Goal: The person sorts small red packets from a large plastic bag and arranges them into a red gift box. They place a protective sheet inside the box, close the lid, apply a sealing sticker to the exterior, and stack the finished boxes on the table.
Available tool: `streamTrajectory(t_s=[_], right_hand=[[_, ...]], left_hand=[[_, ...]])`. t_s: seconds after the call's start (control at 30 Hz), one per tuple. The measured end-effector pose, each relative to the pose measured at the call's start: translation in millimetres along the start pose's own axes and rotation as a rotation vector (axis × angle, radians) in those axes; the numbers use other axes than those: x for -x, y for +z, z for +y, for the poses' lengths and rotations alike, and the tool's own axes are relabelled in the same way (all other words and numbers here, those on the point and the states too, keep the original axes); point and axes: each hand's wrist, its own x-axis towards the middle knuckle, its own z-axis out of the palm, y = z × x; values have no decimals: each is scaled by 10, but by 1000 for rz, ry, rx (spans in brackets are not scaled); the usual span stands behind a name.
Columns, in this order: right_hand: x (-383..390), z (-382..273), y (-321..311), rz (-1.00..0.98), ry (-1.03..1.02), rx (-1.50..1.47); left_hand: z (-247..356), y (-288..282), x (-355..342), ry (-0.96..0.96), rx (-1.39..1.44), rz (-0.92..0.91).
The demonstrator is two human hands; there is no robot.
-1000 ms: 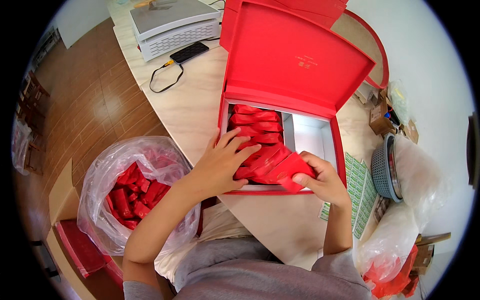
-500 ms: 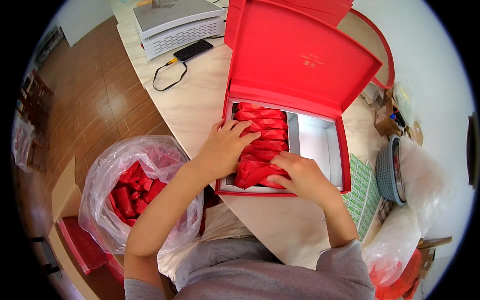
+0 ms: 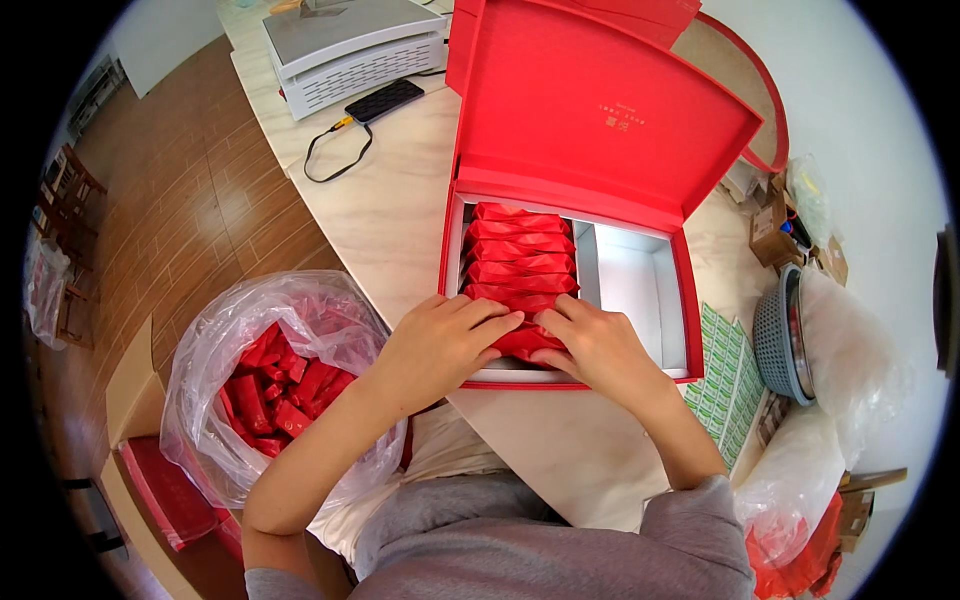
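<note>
A red gift box point(image 3: 690, 310) stands on the table with its lid point(image 3: 570, 125) raised at the back. Several shiny red packets point(image 3: 520, 245) lie in a row, one behind another, in its left compartment. At the near end of that row, my left hand point(image 3: 440, 340) and my right hand point(image 3: 598, 345) grip a red packet point(image 3: 524, 342) from both sides, fingers bent over it. Its lower part is partly hidden by my fingers. To the right of a grey-white divider, the white compartment point(image 3: 632, 285) holds nothing.
On my left, a clear plastic bag point(image 3: 195, 400) of loose red packets sits by an open cardboard box point(image 3: 135, 390). A white machine point(image 3: 360, 60) and a black phone-like device point(image 3: 385, 100) with a cord lie farther back. Green-white label sheets point(image 3: 725, 385) and a grey basket point(image 3: 780, 335) are right.
My left hand has moved from the middle of the row toward the box's near edge, uncovering more packets. My right hand has shifted slightly, and both now meet at the nearest packet.
</note>
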Motion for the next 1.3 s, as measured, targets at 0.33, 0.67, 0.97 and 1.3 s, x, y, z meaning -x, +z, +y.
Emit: streamTrajectory(t_s=[0.33,0.67,0.97,1.3], right_hand=[[338,12,-5,164,-187,51],[509,58,-24,108,-105,-184],[75,382,84,277,101,-311],[194,353,204,255,47,-91]], left_hand=[[95,-65,272,78,-269,-47],[213,-45,287,-39,-10,-333],[146,322,-324,37,-134,-157],[71,401,-296,-23,-74,-255]])
